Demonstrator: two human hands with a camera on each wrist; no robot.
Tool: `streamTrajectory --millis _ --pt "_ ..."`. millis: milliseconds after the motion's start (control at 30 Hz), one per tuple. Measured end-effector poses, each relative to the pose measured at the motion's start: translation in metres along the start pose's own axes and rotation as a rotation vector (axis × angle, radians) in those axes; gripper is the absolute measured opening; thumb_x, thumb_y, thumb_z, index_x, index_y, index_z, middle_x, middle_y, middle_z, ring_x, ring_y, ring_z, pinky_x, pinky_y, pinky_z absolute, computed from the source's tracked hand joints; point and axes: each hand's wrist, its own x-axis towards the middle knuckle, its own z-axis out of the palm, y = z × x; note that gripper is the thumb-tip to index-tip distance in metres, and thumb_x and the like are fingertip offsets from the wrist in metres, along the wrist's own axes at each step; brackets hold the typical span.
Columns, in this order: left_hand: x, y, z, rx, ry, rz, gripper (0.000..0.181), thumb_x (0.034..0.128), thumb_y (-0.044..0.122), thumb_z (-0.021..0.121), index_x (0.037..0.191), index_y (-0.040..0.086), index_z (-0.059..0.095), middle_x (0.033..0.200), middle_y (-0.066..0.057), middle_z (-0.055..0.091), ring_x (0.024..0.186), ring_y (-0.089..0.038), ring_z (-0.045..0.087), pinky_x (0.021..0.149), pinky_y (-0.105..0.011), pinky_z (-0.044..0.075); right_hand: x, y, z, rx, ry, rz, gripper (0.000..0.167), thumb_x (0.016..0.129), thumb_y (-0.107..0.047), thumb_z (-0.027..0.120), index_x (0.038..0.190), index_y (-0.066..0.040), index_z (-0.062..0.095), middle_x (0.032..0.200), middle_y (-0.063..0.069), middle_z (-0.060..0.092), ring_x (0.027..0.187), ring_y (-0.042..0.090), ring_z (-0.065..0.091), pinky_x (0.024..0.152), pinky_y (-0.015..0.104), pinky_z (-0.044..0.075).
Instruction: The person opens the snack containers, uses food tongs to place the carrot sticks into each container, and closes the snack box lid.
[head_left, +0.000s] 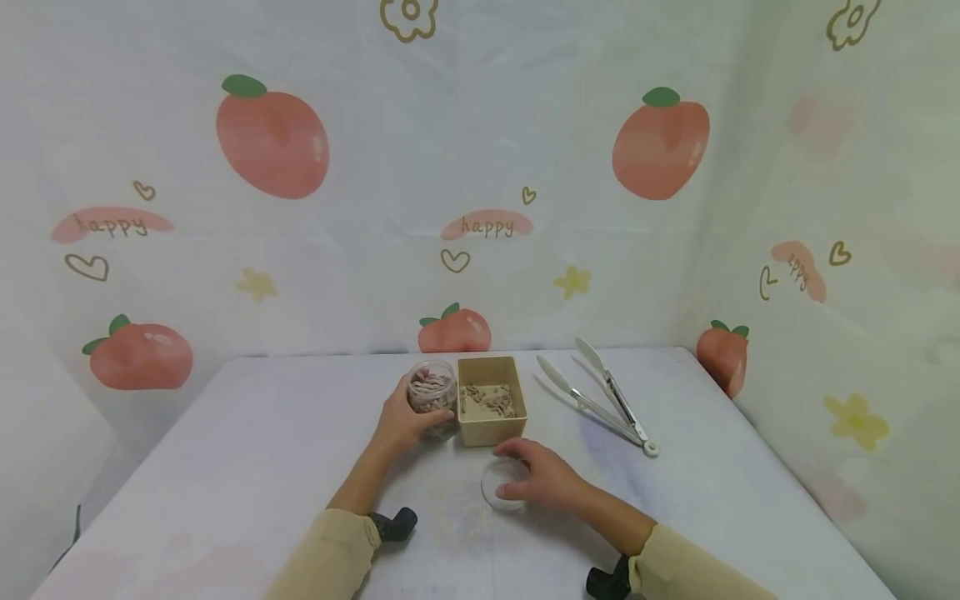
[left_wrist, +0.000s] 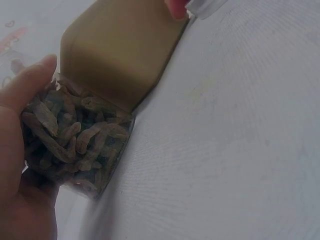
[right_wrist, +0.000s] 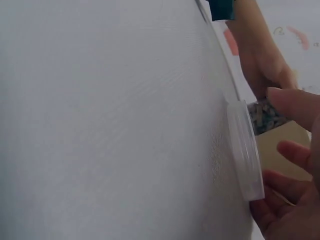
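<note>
My left hand [head_left: 403, 421] grips a clear jar [head_left: 432, 390] from its left side, thumb across the front. Inside the jar are wrinkled, brownish dried pieces [left_wrist: 75, 135], like short root lengths. The jar stands upright right beside a tan rectangular box [head_left: 491, 432], which holds a small heap of similar pieces [head_left: 487, 402]. A clear round lid [head_left: 497, 485] lies on the table in front of the box. Around it my right hand [head_left: 543, 479] is spread, with fingers at the lid's edge [right_wrist: 245, 150] and the thumb apart from it in the right wrist view.
Metal tongs [head_left: 611, 408] with pale tips lie spread on the right part of the white table [head_left: 247, 467]. A printed cloth wall [head_left: 360, 275] rises behind the table's far edge, and another stands along the right.
</note>
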Motion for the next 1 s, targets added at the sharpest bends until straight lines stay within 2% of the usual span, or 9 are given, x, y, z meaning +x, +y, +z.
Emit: streamTrajectory --millis 167,300,533,700,867,1000 --pt "0.000 -0.001 0.000 0.007 0.001 -0.009 0.098 0.0715 0.032 0.088 0.148 0.007 0.033 0.137 -0.019 0.049 0.126 -0.032 0.046 0.104 -0.051 0.036 -0.001 0.000 0.000 -0.261 -0.109 -0.075 0.060 0.069 -0.025 0.087 0.121 -0.013 0.061 0.128 0.005 0.056 0.124 0.029 0.046 0.104 0.047 0.037" --pt "0.000 -0.002 0.000 0.010 0.004 -0.019 0.099 0.0706 0.032 0.088 0.148 0.006 0.033 0.135 -0.019 0.050 0.125 -0.033 0.047 0.104 -0.051 0.036 0.000 -0.003 -0.003 -0.373 -0.173 -0.071 0.057 0.071 -0.028 0.086 0.122 -0.019 0.061 0.129 0.001 0.055 0.125 0.025 0.045 0.104 0.043 0.038" --pt "0.002 -0.004 0.000 0.002 0.000 -0.007 0.097 0.0701 0.034 0.088 0.146 0.005 0.035 0.133 -0.020 0.052 0.123 -0.033 0.048 0.102 -0.051 0.038 0.002 -0.009 -0.013 -0.400 -0.236 -0.146 0.050 0.074 -0.025 0.084 0.119 -0.017 0.063 0.124 -0.002 0.058 0.118 0.019 0.047 0.102 0.036 0.039" --pt "0.004 -0.005 0.000 -0.002 -0.002 -0.012 0.098 0.0696 0.034 0.088 0.147 0.006 0.035 0.133 -0.019 0.052 0.123 -0.033 0.048 0.102 -0.051 0.038 0.006 -0.017 -0.023 -0.415 -0.244 -0.203 0.050 0.073 -0.022 0.084 0.118 -0.015 0.063 0.121 -0.002 0.060 0.115 0.017 0.050 0.100 0.035 0.040" --pt "0.004 -0.003 -0.002 -0.009 -0.008 -0.009 0.097 0.0691 0.033 0.089 0.146 0.005 0.036 0.132 -0.019 0.053 0.122 -0.033 0.048 0.102 -0.051 0.038 0.010 -0.028 -0.034 -0.422 -0.245 -0.236 0.050 0.077 -0.023 0.083 0.121 -0.014 0.062 0.127 -0.001 0.058 0.122 0.019 0.049 0.105 0.036 0.037" --pt "0.005 -0.004 -0.003 -0.013 -0.013 -0.008 0.094 0.0677 0.031 0.090 0.144 0.007 0.040 0.129 -0.018 0.055 0.121 -0.032 0.050 0.102 -0.049 0.039 0.014 -0.036 -0.042 -0.414 -0.202 -0.276 0.051 0.078 -0.023 0.083 0.123 -0.014 0.062 0.131 0.002 0.057 0.124 0.021 0.049 0.105 0.039 0.038"
